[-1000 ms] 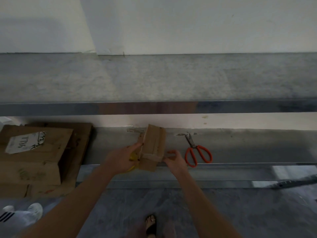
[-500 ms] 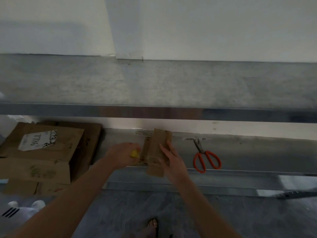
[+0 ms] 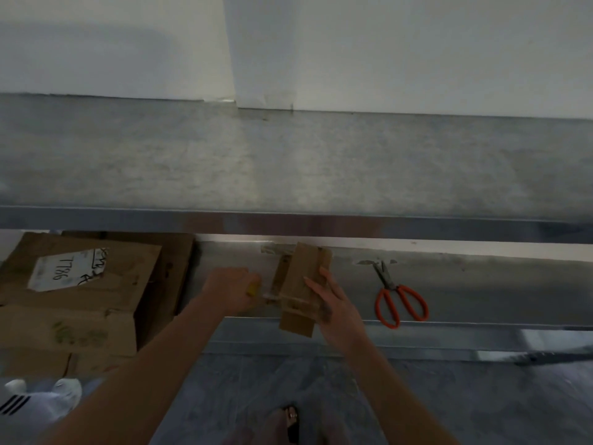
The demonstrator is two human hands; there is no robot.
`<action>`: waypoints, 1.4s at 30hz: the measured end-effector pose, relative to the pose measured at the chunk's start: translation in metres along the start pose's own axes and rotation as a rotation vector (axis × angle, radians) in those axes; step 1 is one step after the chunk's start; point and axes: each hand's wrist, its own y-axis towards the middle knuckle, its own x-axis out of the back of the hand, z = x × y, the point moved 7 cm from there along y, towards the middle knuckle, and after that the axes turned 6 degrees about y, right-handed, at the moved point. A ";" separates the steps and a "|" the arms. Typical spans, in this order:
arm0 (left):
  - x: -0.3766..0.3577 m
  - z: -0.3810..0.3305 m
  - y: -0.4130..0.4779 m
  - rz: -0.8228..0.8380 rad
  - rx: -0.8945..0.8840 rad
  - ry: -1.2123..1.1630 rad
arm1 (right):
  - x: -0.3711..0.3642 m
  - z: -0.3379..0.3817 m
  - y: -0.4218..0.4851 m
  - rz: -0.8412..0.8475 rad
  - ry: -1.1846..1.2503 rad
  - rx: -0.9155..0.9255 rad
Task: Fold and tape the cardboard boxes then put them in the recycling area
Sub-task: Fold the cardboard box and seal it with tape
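Observation:
A small folded cardboard box (image 3: pixel 300 277) lies on the lower metal shelf (image 3: pixel 481 297), its near end sticking out past the shelf's front edge. My right hand (image 3: pixel 333 303) lies flat on the box's right side with straight fingers pressing it down. My left hand (image 3: pixel 229 289) is curled round a yellow tape roll (image 3: pixel 253 289) just left of the box. A strip of clear tape (image 3: pixel 272 296) runs from the roll onto the box.
Orange-handled scissors (image 3: pixel 399 300) lie on the shelf right of the box. A stack of larger flattened cardboard boxes (image 3: pixel 80 293) with a white label fills the shelf's left end. An upper shelf (image 3: pixel 288 162) overhangs. White shoes (image 3: pixel 35 399) and my sandalled foot (image 3: pixel 290 419) are on the floor.
My right hand moved from the box's near end up onto its top face and now presses it flat. My left hand drew the tape roll leftward, away from the box.

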 end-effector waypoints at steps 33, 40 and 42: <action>-0.004 0.006 -0.032 -0.077 0.104 -0.767 | 0.000 0.026 0.004 -0.032 -0.130 -0.079; 0.009 -0.005 -0.031 -0.085 0.100 -0.728 | 0.046 0.001 -0.027 -0.146 -0.377 -0.080; 0.012 -0.009 -0.031 -0.085 0.087 -0.695 | 0.072 -0.034 -0.041 -0.190 -0.511 -0.195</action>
